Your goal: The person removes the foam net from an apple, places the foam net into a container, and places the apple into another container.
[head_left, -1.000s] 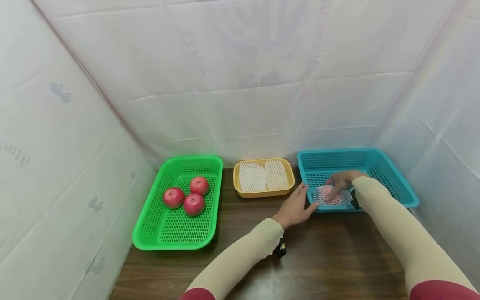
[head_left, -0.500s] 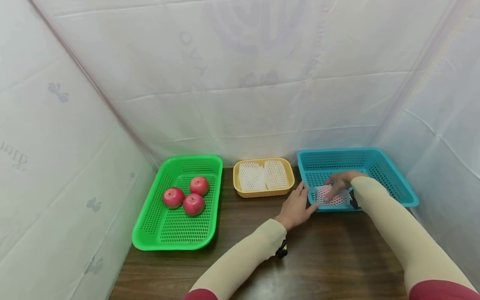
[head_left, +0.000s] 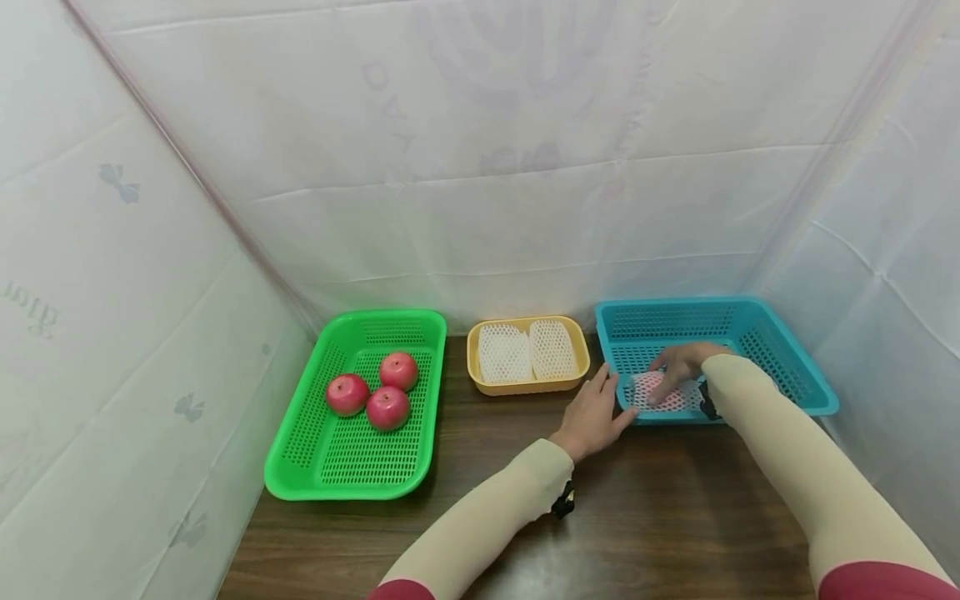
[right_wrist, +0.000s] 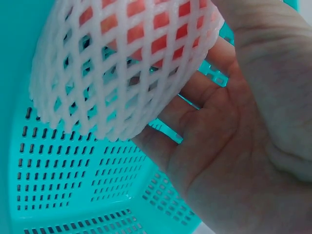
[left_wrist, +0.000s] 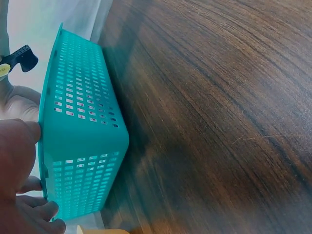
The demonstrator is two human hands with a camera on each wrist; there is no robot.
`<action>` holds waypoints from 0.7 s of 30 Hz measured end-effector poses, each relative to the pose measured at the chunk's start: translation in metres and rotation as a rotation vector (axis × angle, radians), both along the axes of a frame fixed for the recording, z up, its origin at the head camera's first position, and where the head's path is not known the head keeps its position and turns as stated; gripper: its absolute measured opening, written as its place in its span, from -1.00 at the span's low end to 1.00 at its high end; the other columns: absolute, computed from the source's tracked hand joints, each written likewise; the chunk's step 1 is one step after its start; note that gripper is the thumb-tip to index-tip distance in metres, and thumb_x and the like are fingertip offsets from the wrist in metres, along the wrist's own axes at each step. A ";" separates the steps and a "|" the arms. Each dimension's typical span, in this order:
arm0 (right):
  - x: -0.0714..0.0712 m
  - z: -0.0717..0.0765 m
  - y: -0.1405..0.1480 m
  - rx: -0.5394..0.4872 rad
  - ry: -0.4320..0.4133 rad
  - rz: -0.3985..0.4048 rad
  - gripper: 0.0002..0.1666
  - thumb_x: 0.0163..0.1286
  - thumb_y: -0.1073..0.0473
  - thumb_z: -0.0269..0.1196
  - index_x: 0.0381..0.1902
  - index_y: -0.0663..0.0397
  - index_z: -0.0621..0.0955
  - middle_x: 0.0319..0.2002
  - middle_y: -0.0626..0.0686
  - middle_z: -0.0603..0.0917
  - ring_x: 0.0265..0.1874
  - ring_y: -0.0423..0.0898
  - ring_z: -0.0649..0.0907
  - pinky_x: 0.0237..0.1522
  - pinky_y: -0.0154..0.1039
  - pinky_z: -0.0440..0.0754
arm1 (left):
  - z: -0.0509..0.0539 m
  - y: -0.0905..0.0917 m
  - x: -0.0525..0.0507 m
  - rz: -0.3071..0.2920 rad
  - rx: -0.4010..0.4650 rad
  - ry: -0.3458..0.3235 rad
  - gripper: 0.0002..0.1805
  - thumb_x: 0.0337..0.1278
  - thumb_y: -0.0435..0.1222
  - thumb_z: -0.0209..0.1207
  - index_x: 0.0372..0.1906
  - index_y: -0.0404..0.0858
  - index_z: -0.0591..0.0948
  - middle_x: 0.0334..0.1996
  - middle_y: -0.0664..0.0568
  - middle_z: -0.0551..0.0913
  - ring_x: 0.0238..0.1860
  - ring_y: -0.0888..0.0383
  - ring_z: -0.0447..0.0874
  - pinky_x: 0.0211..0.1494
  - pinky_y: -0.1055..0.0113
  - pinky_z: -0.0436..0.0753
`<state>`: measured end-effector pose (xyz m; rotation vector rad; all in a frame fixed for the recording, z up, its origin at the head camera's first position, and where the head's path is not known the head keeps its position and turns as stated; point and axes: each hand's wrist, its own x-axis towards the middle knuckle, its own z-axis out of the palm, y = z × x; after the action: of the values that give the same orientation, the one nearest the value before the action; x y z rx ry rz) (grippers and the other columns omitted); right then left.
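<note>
In the head view, a red apple in a white foam net sleeve (head_left: 657, 389) lies in the front left corner of the blue basket (head_left: 813, 379). My right hand (head_left: 681, 364) holds it, thumb on the near side and fingers on the far side. The right wrist view shows the netting (right_wrist: 109, 83) closely, with a loose end of the sleeve extending past the apple. My left hand (head_left: 588, 419) rests at the basket's front left corner, fingers along the left rim and thumb at the front rim. In the left wrist view, the thumb touches the basket rim (left_wrist: 43, 146).
A green basket (head_left: 337, 481) on the left holds three red apples (head_left: 387, 408). Between the baskets stands a small yellow tray (head_left: 525, 388) with white foam nets (head_left: 504, 353) in two stacks. The brown wooden table (head_left: 637, 517) is bordered by pale curtains (head_left: 480, 233).
Both hands stay nearly in place. The left forearm has shifted very slightly to the right; the apple in its net remains in the blue basket under the right hand.
</note>
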<state>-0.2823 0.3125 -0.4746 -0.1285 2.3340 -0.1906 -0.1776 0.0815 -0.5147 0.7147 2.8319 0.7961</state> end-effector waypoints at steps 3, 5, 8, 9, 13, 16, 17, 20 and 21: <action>0.000 -0.001 -0.001 0.005 0.004 -0.007 0.45 -0.25 -0.61 0.51 0.48 0.12 0.42 0.46 0.49 0.24 0.37 0.54 0.29 0.18 0.47 0.41 | 0.000 0.000 0.000 0.003 0.003 0.000 -0.23 0.49 0.15 0.04 0.58 -0.19 0.27 0.64 -0.01 0.07 0.54 0.01 0.23 0.45 0.17 0.42; -0.001 -0.002 -0.001 0.004 0.004 -0.008 0.46 -0.26 -0.61 0.51 0.48 0.12 0.42 0.46 0.50 0.24 0.36 0.54 0.30 0.18 0.47 0.41 | -0.001 0.000 -0.001 0.004 0.004 0.000 -0.23 0.49 0.16 0.04 0.58 -0.19 0.27 0.64 -0.01 0.07 0.54 0.00 0.23 0.45 0.17 0.41; 0.000 -0.002 -0.001 0.000 0.002 -0.010 0.46 -0.26 -0.61 0.52 0.48 0.12 0.42 0.46 0.50 0.23 0.36 0.54 0.30 0.18 0.47 0.41 | -0.001 0.000 -0.001 0.002 0.003 0.007 -0.23 0.49 0.16 0.04 0.58 -0.19 0.27 0.63 -0.02 0.08 0.54 0.00 0.24 0.45 0.17 0.41; 0.000 -0.002 -0.001 0.001 0.003 -0.009 0.46 -0.26 -0.61 0.52 0.48 0.12 0.42 0.46 0.50 0.24 0.36 0.54 0.30 0.18 0.47 0.41 | -0.001 0.000 0.000 0.000 0.002 0.008 -0.23 0.49 0.16 0.03 0.58 -0.19 0.27 0.63 -0.02 0.07 0.54 0.01 0.24 0.45 0.17 0.42; 0.000 -0.002 -0.002 -0.003 0.003 -0.009 0.45 -0.25 -0.60 0.52 0.48 0.13 0.41 0.46 0.50 0.22 0.36 0.55 0.29 0.18 0.48 0.41 | -0.001 -0.001 0.000 -0.004 -0.002 0.017 -0.23 0.50 0.15 0.03 0.58 -0.20 0.27 0.63 -0.03 0.08 0.54 0.00 0.24 0.45 0.18 0.41; 0.000 -0.002 -0.002 -0.009 -0.001 -0.004 0.44 -0.21 -0.58 0.52 0.49 0.14 0.40 0.47 0.51 0.20 0.37 0.55 0.27 0.19 0.47 0.40 | 0.000 -0.001 0.000 -0.006 -0.005 0.019 -0.23 0.50 0.15 0.03 0.58 -0.20 0.27 0.63 -0.03 0.08 0.54 0.00 0.24 0.46 0.18 0.41; 0.000 -0.002 -0.002 -0.012 -0.002 -0.002 0.43 -0.20 -0.58 0.52 0.49 0.15 0.39 0.47 0.51 0.20 0.38 0.55 0.27 0.20 0.46 0.41 | 0.000 -0.001 0.000 -0.006 -0.005 0.019 -0.23 0.50 0.15 0.03 0.58 -0.20 0.27 0.63 -0.03 0.08 0.54 0.00 0.24 0.46 0.18 0.40; 0.000 -0.002 -0.002 -0.013 -0.005 0.000 0.42 -0.18 -0.57 0.52 0.49 0.15 0.39 0.47 0.50 0.19 0.38 0.54 0.27 0.20 0.45 0.41 | 0.000 -0.002 0.000 -0.009 -0.007 0.018 -0.23 0.50 0.16 0.02 0.58 -0.20 0.27 0.63 -0.03 0.08 0.54 0.01 0.23 0.46 0.18 0.39; 0.000 -0.002 -0.002 -0.013 -0.004 -0.002 0.43 -0.19 -0.58 0.52 0.49 0.16 0.39 0.47 0.50 0.20 0.38 0.54 0.27 0.20 0.45 0.41 | 0.000 -0.001 0.000 -0.009 -0.008 0.016 -0.23 0.50 0.16 0.02 0.58 -0.20 0.27 0.63 -0.03 0.08 0.54 0.01 0.23 0.46 0.18 0.39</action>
<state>-0.2818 0.3104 -0.4768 -0.1318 2.3293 -0.2067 -0.1780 0.0800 -0.5148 0.7346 2.8425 0.7803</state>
